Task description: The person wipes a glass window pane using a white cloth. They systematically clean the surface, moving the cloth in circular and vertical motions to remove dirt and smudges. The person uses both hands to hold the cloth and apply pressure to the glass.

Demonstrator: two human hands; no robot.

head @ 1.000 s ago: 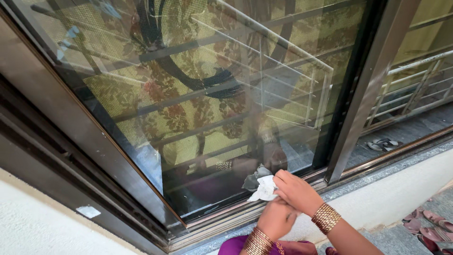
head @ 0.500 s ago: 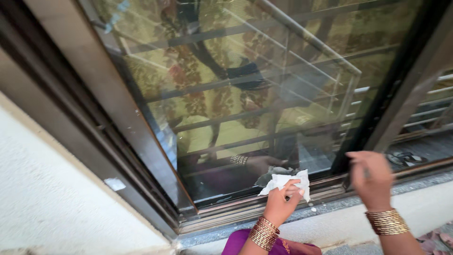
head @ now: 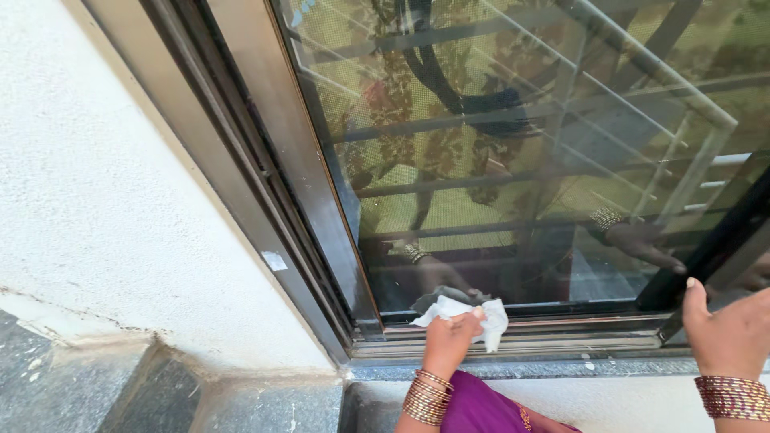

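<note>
- White crumpled cloth [head: 465,314] sits at the bottom edge of the glass pane [head: 497,160], pressed where the glass meets the lower window frame rail [head: 521,333].
- Left hand [head: 449,341] is closed over the cloth from below; thumb and fingers bunch the fabric, and a loose corner hangs down over the rail to the right of the fingers.
- Gold bangles [head: 425,397] stacked on the left wrist; purple garment [head: 489,409] just beside and below them.
- Right hand [head: 730,333] at the right edge of the view, well apart from the cloth. Thumb raised, back of the hand to the camera; fingers partly out of view, so I cannot tell how far it is open. It seems to rest at the dark vertical frame post [head: 706,248]; contact not certain. No object seen in it.
- Second set of bangles [head: 734,397] on the right wrist.
- Glass shows reflections of both hands, a railing, and a patterned yellow-green curtain behind.
- Dark metal side frame [head: 273,160] runs diagonally at left; a small pale sticker [head: 274,261] is on it.
- White rough plaster wall [head: 104,200] to the left; grey stone sill [head: 529,369] below the rail; dark stone floor [head: 120,393] at lower left.
</note>
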